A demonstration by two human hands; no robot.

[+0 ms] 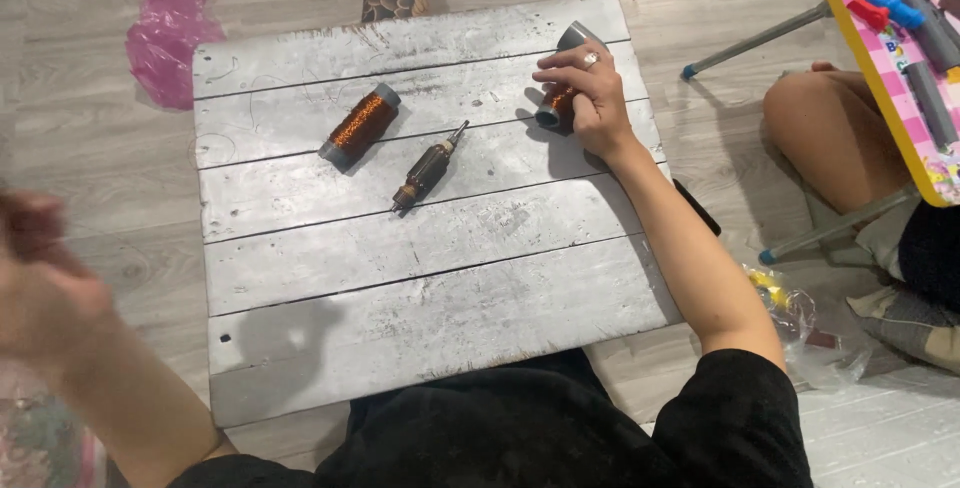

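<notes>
The fingers (562, 70) of the right hand (590, 88) are closed around a grey-capped spool of copper wire (556, 103) near the far right corner of the worktop (420, 278), a board of pale grey planks lying low over the person's lap. The spool stands tilted under the palm, its lower grey end touching the wood and its upper grey end poking out past the knuckles. The left hand (45, 278) is raised at the near left edge of the view, well apart from the board and too blurred to tell whether its fingers are spread or closed; it seems to hold nothing.

By the look of it, the work is at an early stage: only this one spool is in hand, and nothing is joined or wound to anything else. A second copper wire spool (360, 126) lies on its side toward the far left, untouched, and just beside it a small motor armature (428, 170) with a thin shaft lies slantwise near the middle.

Nothing lies between the right hand and those two pieces. Off the board, a pink plastic bag (170, 28) sits on the floor at far left, a small pink checked table (900, 58) carrying grey pipe pieces stands at right beside another person's knee (810, 118), and a clear bag (800, 323) lies by the right elbow
</notes>
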